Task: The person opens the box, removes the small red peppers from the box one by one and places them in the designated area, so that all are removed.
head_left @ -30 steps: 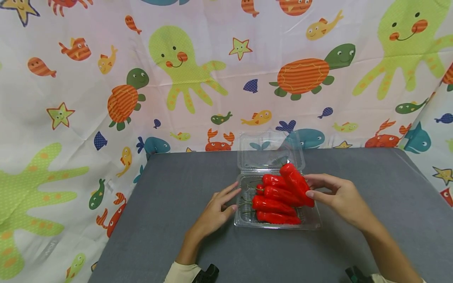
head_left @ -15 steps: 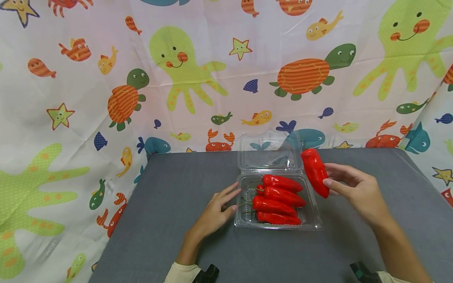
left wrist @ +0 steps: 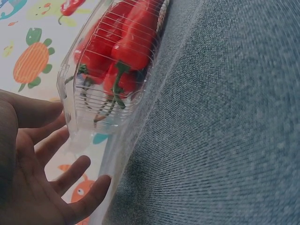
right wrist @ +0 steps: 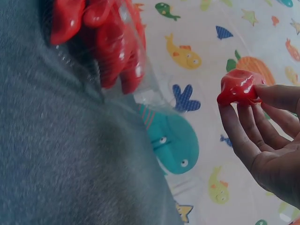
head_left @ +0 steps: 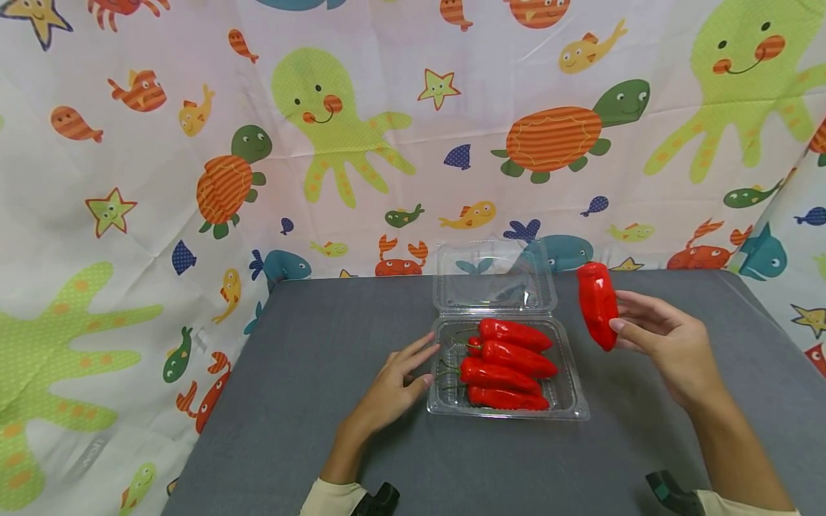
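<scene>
"Red pepper (head_left: 598,307): where is it?"
"Above the grey bench (head_left: 258,401), right of the clear container (head_left: 568,401)."
"And each grip?"
"The left hand (head_left: 390,387) is loosely spread, holding nothing, fingertips at the container's left edge; the right hand (head_left: 674,347) pinches the pepper between thumb and fingers. Other peppers (head_left: 516,357) lie inside the container."
</scene>
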A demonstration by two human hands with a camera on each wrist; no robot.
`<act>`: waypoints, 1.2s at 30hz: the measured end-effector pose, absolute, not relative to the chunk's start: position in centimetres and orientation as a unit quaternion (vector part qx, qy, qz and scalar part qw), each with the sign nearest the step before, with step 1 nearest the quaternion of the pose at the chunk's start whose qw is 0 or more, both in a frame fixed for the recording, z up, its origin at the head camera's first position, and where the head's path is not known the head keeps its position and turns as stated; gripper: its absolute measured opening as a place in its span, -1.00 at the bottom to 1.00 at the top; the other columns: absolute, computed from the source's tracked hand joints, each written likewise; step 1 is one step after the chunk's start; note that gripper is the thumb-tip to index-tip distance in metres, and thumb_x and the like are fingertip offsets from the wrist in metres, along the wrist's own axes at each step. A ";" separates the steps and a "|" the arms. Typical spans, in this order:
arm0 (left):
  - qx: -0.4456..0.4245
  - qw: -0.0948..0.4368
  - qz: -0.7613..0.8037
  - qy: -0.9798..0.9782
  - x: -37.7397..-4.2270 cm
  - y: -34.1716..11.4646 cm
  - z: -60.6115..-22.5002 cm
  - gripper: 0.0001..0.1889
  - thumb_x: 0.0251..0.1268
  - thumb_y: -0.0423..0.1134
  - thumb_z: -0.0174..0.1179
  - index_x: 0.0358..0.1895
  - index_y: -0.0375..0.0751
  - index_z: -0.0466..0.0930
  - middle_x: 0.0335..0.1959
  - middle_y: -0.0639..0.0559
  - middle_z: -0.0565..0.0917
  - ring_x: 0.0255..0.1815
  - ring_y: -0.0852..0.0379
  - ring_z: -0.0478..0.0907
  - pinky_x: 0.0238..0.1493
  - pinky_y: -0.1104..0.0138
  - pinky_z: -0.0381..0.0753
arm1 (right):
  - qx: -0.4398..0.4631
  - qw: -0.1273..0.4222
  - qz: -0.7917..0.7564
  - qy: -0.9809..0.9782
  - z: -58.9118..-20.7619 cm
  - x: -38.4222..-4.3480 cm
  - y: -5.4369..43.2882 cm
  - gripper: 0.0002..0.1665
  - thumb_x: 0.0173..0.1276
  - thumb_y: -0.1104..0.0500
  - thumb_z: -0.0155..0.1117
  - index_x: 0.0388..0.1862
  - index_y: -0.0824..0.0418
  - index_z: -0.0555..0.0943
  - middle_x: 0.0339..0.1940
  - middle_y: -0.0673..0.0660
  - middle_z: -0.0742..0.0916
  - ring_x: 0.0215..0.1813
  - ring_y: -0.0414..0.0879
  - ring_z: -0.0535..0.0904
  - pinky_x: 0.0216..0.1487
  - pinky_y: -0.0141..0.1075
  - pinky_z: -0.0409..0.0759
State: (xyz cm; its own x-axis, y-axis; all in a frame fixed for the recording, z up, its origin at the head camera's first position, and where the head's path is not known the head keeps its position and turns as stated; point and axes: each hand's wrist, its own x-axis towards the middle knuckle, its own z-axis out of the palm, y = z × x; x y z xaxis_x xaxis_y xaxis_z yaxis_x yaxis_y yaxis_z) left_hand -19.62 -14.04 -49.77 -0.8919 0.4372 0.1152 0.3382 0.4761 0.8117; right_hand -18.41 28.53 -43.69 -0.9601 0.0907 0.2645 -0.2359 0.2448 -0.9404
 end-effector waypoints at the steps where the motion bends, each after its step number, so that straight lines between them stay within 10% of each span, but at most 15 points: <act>1: 0.225 0.056 0.459 0.858 -19.6 -14.0 -49.8 -0.41 0.55 -0.26 0.18 0.60 -0.06 0.40 0.70 0.20 0.24 0.42 -0.02 0.33 0.33 -0.13 0.53 | 0.043 0.129 0.620 -0.772 -43.8 -18.5 28.7 -0.39 0.48 0.33 0.37 0.49 0.27 0.54 0.01 -0.21 0.78 -0.02 -0.40 0.76 -0.17 -0.44 0.72; 36: 0.216 0.057 0.452 0.864 -19.7 -14.0 -49.8 -0.40 0.54 -0.25 0.19 0.60 -0.01 0.42 0.69 0.32 0.23 0.43 0.07 0.31 0.37 -0.07 0.52 | -0.064 -0.028 0.646 -0.760 -49.0 -21.2 32.6 -0.20 0.53 0.12 0.39 0.62 0.35 0.33 -0.11 -0.35 0.77 -0.10 -0.40 0.72 -0.13 -0.36 0.76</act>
State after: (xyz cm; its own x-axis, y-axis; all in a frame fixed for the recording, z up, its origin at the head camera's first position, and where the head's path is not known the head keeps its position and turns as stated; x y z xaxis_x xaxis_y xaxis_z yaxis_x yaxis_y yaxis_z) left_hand -19.65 -13.98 -49.81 -0.9005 0.4240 0.0965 0.3212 0.4990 0.8049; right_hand -21.20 32.56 -48.96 -0.9901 0.0612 -0.1260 0.1342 0.1566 -0.9785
